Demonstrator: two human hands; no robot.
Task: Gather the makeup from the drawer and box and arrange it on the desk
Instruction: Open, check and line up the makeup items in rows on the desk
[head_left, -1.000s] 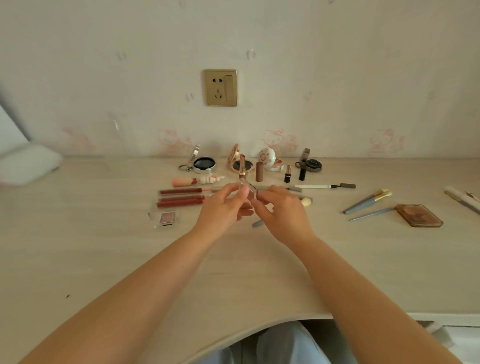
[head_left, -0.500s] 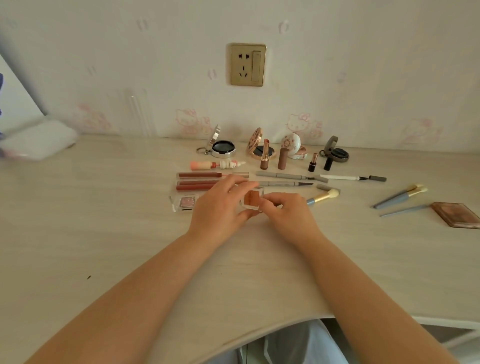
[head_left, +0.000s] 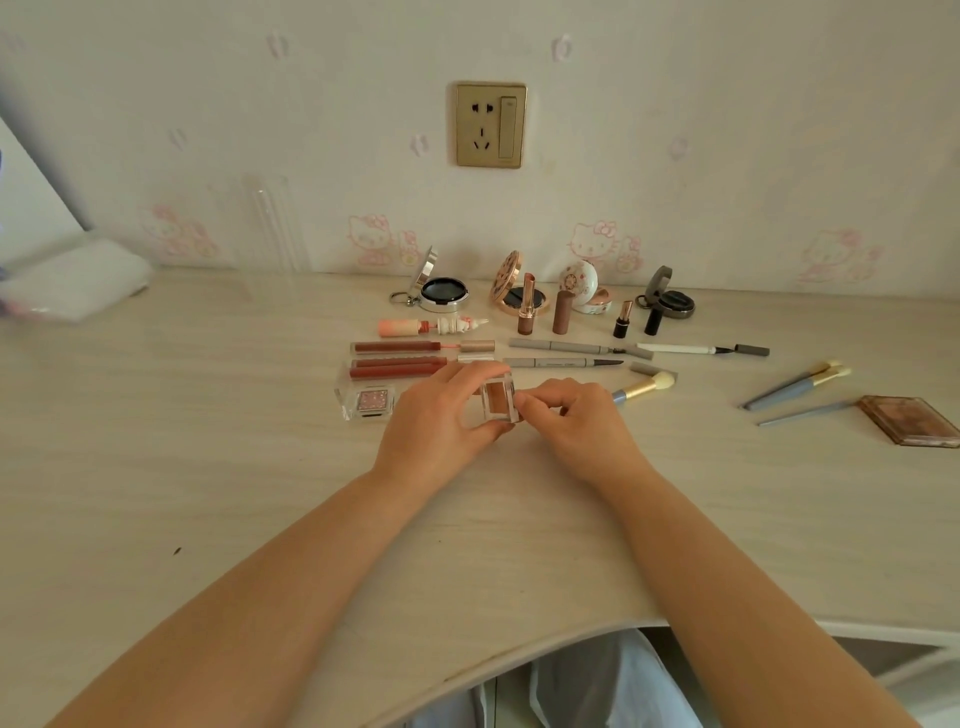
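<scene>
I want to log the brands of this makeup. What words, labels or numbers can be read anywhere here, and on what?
No text can be read.
Grey pencil: faint dark print along the barrel, too small to read.
Wall socket: only slots and a switch, no lettering.
Clear case held between the left hand and right hand: no label shows.
Wallpaper: cartoon cats, no words.

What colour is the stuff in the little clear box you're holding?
Reddish brown, in the clear box, best seen in the head view.

Pale wooden desk with makeup on top.
Holds lip gloss tubes, open compacts, lipsticks, brushes, a brown palette.
</scene>
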